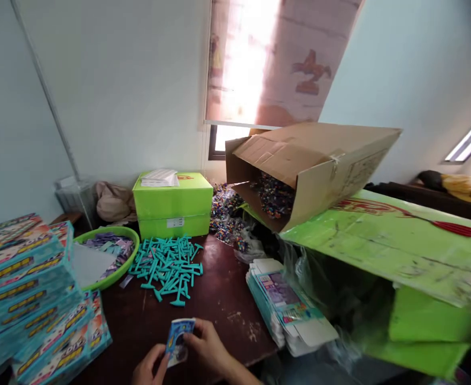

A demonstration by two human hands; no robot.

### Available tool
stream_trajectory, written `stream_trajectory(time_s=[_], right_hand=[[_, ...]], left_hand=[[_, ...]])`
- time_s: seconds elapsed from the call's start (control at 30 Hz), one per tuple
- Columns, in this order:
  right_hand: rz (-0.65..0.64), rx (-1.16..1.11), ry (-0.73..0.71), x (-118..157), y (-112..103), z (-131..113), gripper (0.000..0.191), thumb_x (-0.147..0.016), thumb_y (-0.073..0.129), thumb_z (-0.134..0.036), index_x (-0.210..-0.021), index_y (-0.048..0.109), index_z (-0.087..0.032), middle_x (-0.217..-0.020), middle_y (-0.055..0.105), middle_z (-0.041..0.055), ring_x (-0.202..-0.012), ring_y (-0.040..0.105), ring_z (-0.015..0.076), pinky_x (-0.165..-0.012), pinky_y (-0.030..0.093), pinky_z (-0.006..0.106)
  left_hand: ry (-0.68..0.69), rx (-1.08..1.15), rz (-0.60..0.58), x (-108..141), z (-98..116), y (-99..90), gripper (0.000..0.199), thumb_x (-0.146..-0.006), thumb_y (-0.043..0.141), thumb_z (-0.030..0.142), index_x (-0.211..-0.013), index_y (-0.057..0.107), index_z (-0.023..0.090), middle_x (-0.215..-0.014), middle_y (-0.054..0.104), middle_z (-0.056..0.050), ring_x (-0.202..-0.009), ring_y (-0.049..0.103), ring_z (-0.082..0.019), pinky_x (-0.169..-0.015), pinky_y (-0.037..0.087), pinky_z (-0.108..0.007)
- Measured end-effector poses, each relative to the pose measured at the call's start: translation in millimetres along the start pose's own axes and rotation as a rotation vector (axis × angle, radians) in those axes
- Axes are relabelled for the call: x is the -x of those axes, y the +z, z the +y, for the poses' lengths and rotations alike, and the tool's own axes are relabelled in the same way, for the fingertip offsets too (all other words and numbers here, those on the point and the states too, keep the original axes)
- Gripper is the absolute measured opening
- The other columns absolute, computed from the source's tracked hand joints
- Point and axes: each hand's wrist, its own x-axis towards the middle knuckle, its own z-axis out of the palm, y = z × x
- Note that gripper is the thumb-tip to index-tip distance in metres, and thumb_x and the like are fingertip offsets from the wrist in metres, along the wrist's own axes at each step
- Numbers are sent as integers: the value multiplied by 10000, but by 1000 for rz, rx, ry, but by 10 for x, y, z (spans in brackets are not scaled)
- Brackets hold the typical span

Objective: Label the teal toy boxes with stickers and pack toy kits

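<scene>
A dark brown bench point(219, 299) fills the bottom middle of the frame. At the right is a big green box point(379, 235) with a red tool point(455, 228) on top. A brown box point(339, 160) lies tipped at the upper right of the middle, open, with lots of tiny colorful bits point(274, 195) inside. Blue boxes point(30, 289) are piled up at the lower left. A smaller green box point(173, 208) sits left of the middle, with white papers point(160, 177) on it. Flat boxes point(285, 307) lie in a stack at the lower right of the middle. A green bowl point(136, 245) is left of the teal T-shaped sticks point(171, 267). At the bottom middle, the right hand point(209, 345) pinches the right side of a little blue packet point(176, 342), thumb on its front, and the left hand point(151, 366) pinches its left side.
</scene>
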Motion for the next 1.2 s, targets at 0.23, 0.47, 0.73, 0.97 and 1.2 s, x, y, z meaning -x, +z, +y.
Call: stream_trajectory(time_s=[0.23,0.47,0.73,0.97,1.2], right_hand=[[-24,34,73,95,-66,-229,536,-619,830,-622,-893,786,-163,-879,761,54,-833,680,238,-875,533,404],[-68,126,87,480,-95,-10,495,-797,698,-623,-967,767,-163,-875,743,3,-784,662,174,-775,529,294],[746,992,20,759,-1821,-520,399,-945,589,-308,-1280,630,-96,-1342,599,208,-1257,499,295,-1069,348,412],[788,1411,287,710,-2208,-404,237,-958,510,-204,-1014,722,-114,-1059,701,162,-1069,572,251,-946,356,323],[841,1469,233,662,-2053,-179,293,-899,576,-277,-1065,694,-65,-1074,682,241,-1021,592,306,-841,393,352]], left_hand=[[-41,-36,-143,122,254,-84,442,-809,595,642,-787,667,206,-714,691,-33,-693,649,-238,-693,540,-320],[-186,56,-261,316,-82,-52,469,-740,691,643,-881,659,197,-840,738,-26,-736,684,-232,-712,562,-304],[-319,183,-268,414,-95,-21,639,-650,713,740,-926,614,173,-828,742,-40,-736,707,-248,-636,585,-322],[-305,232,-316,470,-25,83,546,-687,730,675,-878,623,175,-853,756,-55,-791,715,-257,-660,592,-326],[-331,291,-219,503,34,-21,538,-725,711,647,-918,653,148,-843,748,-69,-747,702,-224,-623,578,-305]])
